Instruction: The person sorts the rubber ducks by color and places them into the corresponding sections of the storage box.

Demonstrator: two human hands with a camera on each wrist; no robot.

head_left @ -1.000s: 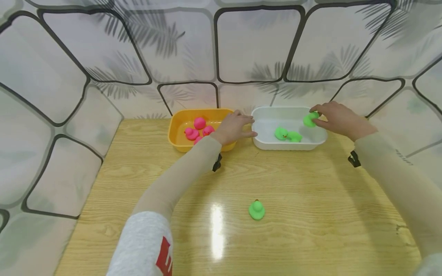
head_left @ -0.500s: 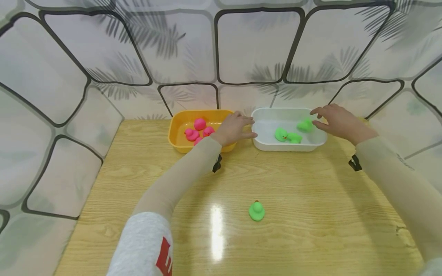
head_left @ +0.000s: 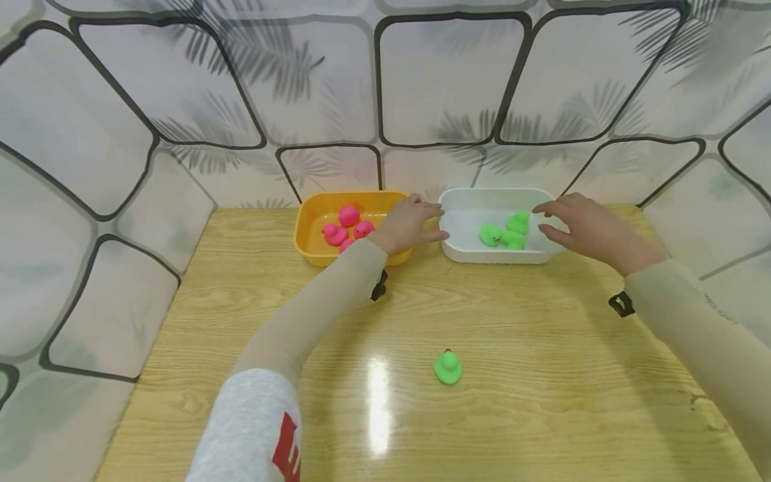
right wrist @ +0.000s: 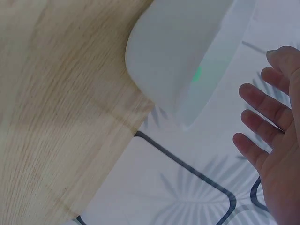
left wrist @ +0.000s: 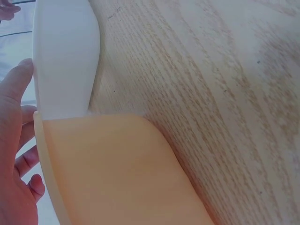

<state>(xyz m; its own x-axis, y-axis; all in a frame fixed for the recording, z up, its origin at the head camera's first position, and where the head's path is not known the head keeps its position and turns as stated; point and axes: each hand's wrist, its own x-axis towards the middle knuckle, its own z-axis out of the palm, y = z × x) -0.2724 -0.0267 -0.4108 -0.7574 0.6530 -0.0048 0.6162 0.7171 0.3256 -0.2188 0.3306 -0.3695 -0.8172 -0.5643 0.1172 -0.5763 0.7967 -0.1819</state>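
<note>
My right hand hovers over the right end of a white tub, fingers spread and holding nothing. Three green rubber ducks lie together inside: one on the left, one at the front and one behind it. My left hand reaches over the right side of an orange tub, its fingertips at the white tub's left rim. In the left wrist view the thumb meets that rim. Several pink rubber ducks sit in the orange tub, partly hidden by the left arm.
Another green rubber duck stands alone on the wooden table, in front of the tubs. Right behind the tubs rises a wall covering with a stone and leaf print, which also runs along the left side.
My right hand let go of a green duck over the white tub, and the duck tumbled left against the other two. The hand drew slightly forward; my left hand stayed put.
</note>
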